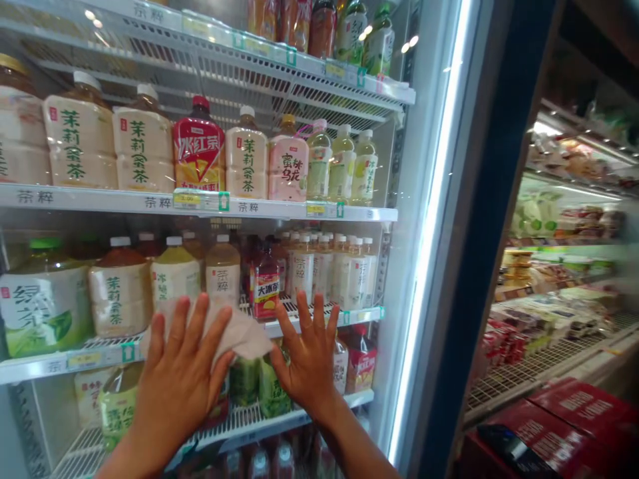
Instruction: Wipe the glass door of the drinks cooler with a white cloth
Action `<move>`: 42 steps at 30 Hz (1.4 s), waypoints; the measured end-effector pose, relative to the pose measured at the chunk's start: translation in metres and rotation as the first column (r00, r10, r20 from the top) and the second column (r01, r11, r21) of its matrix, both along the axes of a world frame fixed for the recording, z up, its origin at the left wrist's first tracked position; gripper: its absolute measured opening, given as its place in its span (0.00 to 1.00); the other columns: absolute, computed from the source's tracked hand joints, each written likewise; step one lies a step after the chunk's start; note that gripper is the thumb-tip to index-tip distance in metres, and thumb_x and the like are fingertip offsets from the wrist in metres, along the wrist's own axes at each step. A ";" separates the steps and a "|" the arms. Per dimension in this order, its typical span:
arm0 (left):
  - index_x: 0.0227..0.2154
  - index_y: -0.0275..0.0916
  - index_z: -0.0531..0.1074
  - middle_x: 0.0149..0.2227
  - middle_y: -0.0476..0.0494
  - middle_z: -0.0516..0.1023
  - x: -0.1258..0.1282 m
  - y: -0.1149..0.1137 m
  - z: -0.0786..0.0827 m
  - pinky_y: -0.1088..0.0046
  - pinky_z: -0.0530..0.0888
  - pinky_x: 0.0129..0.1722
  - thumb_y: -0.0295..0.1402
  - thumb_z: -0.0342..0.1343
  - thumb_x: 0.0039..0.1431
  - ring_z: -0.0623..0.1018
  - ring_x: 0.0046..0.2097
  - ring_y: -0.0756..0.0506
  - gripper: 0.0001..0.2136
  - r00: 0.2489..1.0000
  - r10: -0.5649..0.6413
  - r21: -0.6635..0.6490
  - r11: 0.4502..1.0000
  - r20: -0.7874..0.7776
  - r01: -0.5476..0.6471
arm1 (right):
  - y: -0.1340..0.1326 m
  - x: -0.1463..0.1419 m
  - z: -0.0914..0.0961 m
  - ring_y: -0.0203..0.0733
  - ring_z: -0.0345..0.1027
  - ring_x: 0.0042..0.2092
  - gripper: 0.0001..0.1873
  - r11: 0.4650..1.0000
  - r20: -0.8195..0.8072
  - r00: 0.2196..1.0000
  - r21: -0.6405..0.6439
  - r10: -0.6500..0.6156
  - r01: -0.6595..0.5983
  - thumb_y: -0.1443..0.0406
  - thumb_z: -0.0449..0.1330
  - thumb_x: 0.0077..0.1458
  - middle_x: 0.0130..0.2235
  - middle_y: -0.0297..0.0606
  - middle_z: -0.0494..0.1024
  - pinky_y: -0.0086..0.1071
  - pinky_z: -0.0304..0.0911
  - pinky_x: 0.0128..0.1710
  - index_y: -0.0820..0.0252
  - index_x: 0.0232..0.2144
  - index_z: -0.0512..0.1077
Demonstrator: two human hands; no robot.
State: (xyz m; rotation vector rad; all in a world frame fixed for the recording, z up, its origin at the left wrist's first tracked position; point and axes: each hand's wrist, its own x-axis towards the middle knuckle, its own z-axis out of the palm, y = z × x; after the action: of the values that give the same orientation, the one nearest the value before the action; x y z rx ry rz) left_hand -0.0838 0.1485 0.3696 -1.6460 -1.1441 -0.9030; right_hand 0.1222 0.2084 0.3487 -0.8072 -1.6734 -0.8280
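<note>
A pale tissue (pixel 244 332) lies flat against what appears to be the cooler's glass door, between it and my left hand (pixel 182 362). That hand is open, fingers spread and pointing up, covering part of the tissue. To its right, my right hand (pixel 309 352) is also open, with its fingers fanned out over the glass and nothing in it. The tissue's right corner reaches close to the right thumb; whether they touch I cannot tell. Behind the glass, shelves carry bottled drinks, among them a small red-labelled bottle (pixel 265 283) just above the gap between my hands.
Large tea bottles (pixel 82 143) fill the middle shelf (pixel 299 211). A bright light strip (pixel 434 219) runs along the right side, beside a dark upright frame (pixel 494 199). Farther right stand open shelves with packaged food (pixel 554 319) and red boxes (pixel 564 426) low down.
</note>
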 end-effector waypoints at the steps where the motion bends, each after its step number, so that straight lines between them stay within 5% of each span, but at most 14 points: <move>1: 0.72 0.47 0.40 0.75 0.44 0.34 -0.001 0.000 0.004 0.50 0.37 0.74 0.45 0.48 0.67 0.37 0.75 0.38 0.36 0.999 0.019 0.009 1.000 0.047 -0.019 | 0.001 0.000 -0.006 0.61 0.31 0.75 0.40 1.000 -0.010 1.000 0.003 0.000 0.000 0.59 0.55 0.64 0.75 0.40 0.41 0.74 0.38 0.69 0.47 0.73 0.44; 4: 0.73 0.42 0.38 0.75 0.41 0.29 0.005 0.003 0.002 0.47 0.35 0.74 0.45 0.52 0.65 0.34 0.75 0.36 0.40 0.996 0.059 0.022 0.998 0.065 -0.061 | 0.003 0.001 -0.010 0.60 0.31 0.75 0.39 1.000 -0.022 1.000 0.011 0.011 -0.010 0.59 0.54 0.65 0.75 0.38 0.39 0.72 0.36 0.69 0.47 0.73 0.43; 7: 0.72 0.43 0.42 0.74 0.43 0.39 0.016 0.005 -0.038 0.54 0.37 0.75 0.45 0.53 0.64 0.40 0.75 0.39 0.38 0.991 0.023 -0.020 0.999 -0.131 -0.026 | 0.006 0.003 -0.006 0.58 0.30 0.75 0.39 1.000 -0.011 1.000 0.018 0.026 -0.026 0.60 0.53 0.66 0.75 0.37 0.37 0.70 0.33 0.70 0.49 0.73 0.43; 10: 0.72 0.47 0.44 0.73 0.49 0.47 0.020 0.002 -0.065 0.58 0.39 0.75 0.43 0.51 0.65 0.43 0.75 0.43 0.36 0.988 0.014 -0.058 0.998 -0.153 -0.023 | 0.009 0.005 -0.005 0.57 0.29 0.75 0.39 0.999 -0.002 0.999 0.025 0.038 -0.038 0.60 0.54 0.65 0.75 0.37 0.37 0.70 0.32 0.71 0.49 0.73 0.43; 13: 0.72 0.46 0.43 0.74 0.46 0.40 0.020 0.000 -0.048 0.53 0.38 0.75 0.45 0.54 0.64 0.40 0.75 0.40 0.38 0.996 0.073 -0.016 0.997 -0.048 -0.074 | 0.002 0.005 -0.008 0.58 0.30 0.75 0.40 0.998 -0.015 0.998 0.008 0.062 -0.062 0.62 0.54 0.65 0.75 0.35 0.37 0.73 0.33 0.69 0.47 0.73 0.43; 16: 0.72 0.40 0.42 0.74 0.39 0.37 0.030 0.005 -0.028 0.45 0.41 0.74 0.46 0.54 0.64 0.38 0.75 0.37 0.40 0.995 0.096 0.009 0.995 0.020 -0.096 | -0.021 -0.004 -0.017 0.58 0.35 0.75 0.39 0.984 -0.154 0.973 -0.009 0.172 -0.175 0.68 0.51 0.65 0.75 0.38 0.38 0.70 0.46 0.69 0.52 0.73 0.43; 19: 0.71 0.38 0.47 0.73 0.39 0.45 0.048 0.013 -0.038 0.49 0.46 0.75 0.43 0.53 0.65 0.44 0.74 0.39 0.36 0.999 0.018 0.010 1.000 -0.051 -0.018 | -0.046 -0.019 -0.031 0.56 0.43 0.74 0.37 0.932 -0.152 0.922 -0.012 0.356 -0.362 0.67 0.46 0.66 0.75 0.47 0.41 0.57 0.64 0.65 0.63 0.74 0.39; 22: 0.72 0.40 0.41 0.74 0.37 0.39 0.052 0.013 -0.061 0.49 0.52 0.74 0.38 0.57 0.63 0.42 0.75 0.37 0.41 0.997 -0.081 0.087 0.993 -0.004 0.081 | -0.050 -0.030 -0.042 0.54 0.55 0.70 0.37 0.907 -0.059 0.909 -0.061 0.414 -0.417 0.64 0.44 0.69 0.73 0.53 0.50 0.50 0.70 0.60 0.64 0.74 0.36; 25: 0.72 0.38 0.35 0.75 0.34 0.30 0.035 0.000 -0.073 0.42 0.49 0.72 0.39 0.62 0.59 0.38 0.74 0.31 0.49 0.988 -0.133 0.117 0.986 0.081 0.123 | -0.035 -0.032 -0.049 0.56 0.53 0.71 0.34 0.921 -0.009 0.924 -0.070 0.383 -0.383 0.57 0.41 0.71 0.72 0.55 0.55 0.55 0.63 0.64 0.64 0.73 0.41; 28: 0.72 0.41 0.38 0.75 0.36 0.33 0.014 -0.017 -0.078 0.40 0.45 0.72 0.37 0.67 0.55 0.40 0.75 0.30 0.51 0.970 -0.135 0.078 0.989 0.203 0.122 | -0.019 -0.026 -0.053 0.56 0.41 0.74 0.33 0.963 0.116 0.956 -0.058 0.269 -0.264 0.49 0.45 0.69 0.72 0.42 0.57 0.56 0.47 0.71 0.53 0.71 0.54; 32: 0.72 0.53 0.39 0.76 0.46 0.31 0.002 -0.027 -0.081 0.39 0.39 0.73 0.29 0.64 0.57 0.36 0.75 0.33 0.47 0.967 -0.094 0.003 0.995 0.238 0.096 | -0.003 -0.006 -0.054 0.50 0.34 0.75 0.32 0.987 0.106 0.982 -0.007 0.158 -0.158 0.55 0.53 0.68 0.75 0.29 0.46 0.54 0.32 0.74 0.41 0.71 0.52; 36: 0.72 0.53 0.43 0.75 0.47 0.29 0.013 -0.020 -0.080 0.40 0.31 0.71 0.30 0.60 0.61 0.31 0.75 0.35 0.42 0.971 -0.075 -0.023 0.996 0.227 0.083 | 0.007 0.013 -0.052 0.60 0.25 0.75 0.38 0.999 -0.095 0.995 -0.015 0.031 -0.033 0.64 0.52 0.66 0.76 0.37 0.33 0.69 0.32 0.70 0.48 0.73 0.44; 40: 0.71 0.57 0.43 0.75 0.51 0.28 0.027 -0.012 -0.071 0.45 0.27 0.70 0.34 0.56 0.65 0.28 0.74 0.39 0.38 0.972 -0.063 -0.038 0.997 0.224 0.073 | 0.014 0.030 -0.051 0.53 0.30 0.76 0.37 0.997 0.094 0.993 0.030 0.065 -0.068 0.61 0.52 0.67 0.76 0.32 0.36 0.61 0.32 0.73 0.42 0.73 0.43; 42: 0.71 0.58 0.44 0.75 0.52 0.28 0.030 -0.010 -0.066 0.46 0.26 0.70 0.36 0.55 0.66 0.27 0.74 0.40 0.36 0.973 -0.054 -0.046 0.997 0.226 0.066 | 0.019 0.044 -0.048 0.52 0.28 0.76 0.36 0.999 0.012 0.999 0.033 0.032 -0.032 0.63 0.50 0.68 0.76 0.31 0.36 0.61 0.30 0.73 0.45 0.73 0.43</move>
State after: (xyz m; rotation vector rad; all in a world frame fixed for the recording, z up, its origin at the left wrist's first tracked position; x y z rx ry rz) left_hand -0.0541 0.1386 0.3040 -1.6598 -1.2860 -1.1287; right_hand 0.1663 0.2276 0.3007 -0.7521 -1.6740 -0.8380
